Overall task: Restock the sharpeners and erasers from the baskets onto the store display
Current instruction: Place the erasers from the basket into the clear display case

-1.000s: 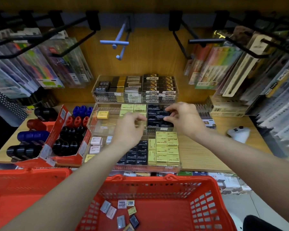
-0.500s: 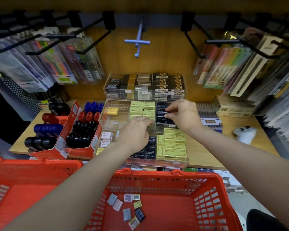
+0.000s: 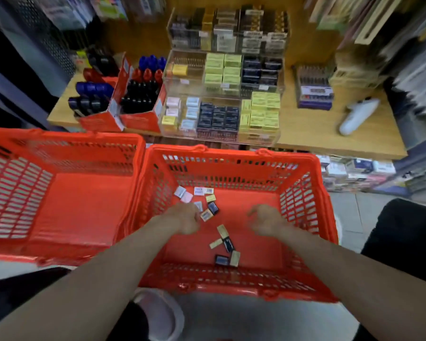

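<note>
Shelf [image 3: 317, 134]: a wooden ledge across the top, from 10 to 2 o'clock, blurred by camera motion.
Left basket [image 3: 59, 148]: red plastic, at 9 o'clock, its rim touching the right basket; nothing shows on its floor.
Right basket [image 3: 305, 205]: red plastic, at centre, below the shelf edge; both forearms reach into it.
Clear display [image 3: 221, 94]: stepped see-through trays at 12 o'clock, filled with rows of yellow, dark and white packs.
Red boxes [image 3: 118, 119]: at 10 o'clock on the shelf, just beside the display, holding blue, red and black sharpeners [image 3: 138, 97].
White object [image 3: 357, 115]: lies on the shelf at 2 o'clock; too blurred to tell what it is.
Left hand [image 3: 185, 219]: low in the right basket, fingers curled at a yellow eraser; blur hides whether it pinches it.
Right hand [image 3: 266, 220]: at 3 o'clock of the left hand, fingers loosely bent, holding nothing.
Erasers [image 3: 221, 244]: small yellow, dark and white packs scattered on the right basket's floor, between and beyond the hands.
</note>
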